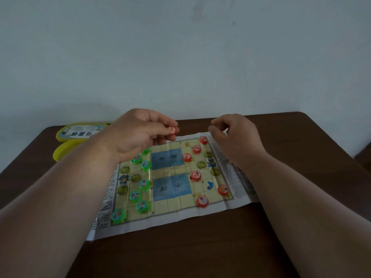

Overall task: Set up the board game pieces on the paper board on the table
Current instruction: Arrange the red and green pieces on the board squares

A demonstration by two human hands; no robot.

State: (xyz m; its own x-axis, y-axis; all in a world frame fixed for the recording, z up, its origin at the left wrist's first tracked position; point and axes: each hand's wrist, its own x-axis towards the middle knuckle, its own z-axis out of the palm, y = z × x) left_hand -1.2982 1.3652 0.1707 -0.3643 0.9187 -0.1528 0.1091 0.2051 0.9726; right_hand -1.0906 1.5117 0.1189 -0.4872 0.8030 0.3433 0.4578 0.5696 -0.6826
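A paper board (170, 215) with two blue river squares lies flat on the dark brown table (200, 253). Several green round pieces (135, 196) stand on its left half, several red ones (195, 175) on its right half. My left hand (138, 133) hovers over the board's far left part and pinches a red piece (172, 129) between thumb and fingertips. My right hand (236, 137) hangs above the far right corner, fingers curled loosely; whether it holds anything is hidden. A red piece (203, 140) sits just below that hand.
A yellow box with a printed label (80, 133) and a yellow lid or tray (62, 151) under it lie at the table's far left, partly hidden by my left forearm. A pale wall stands right behind the table's far edge.
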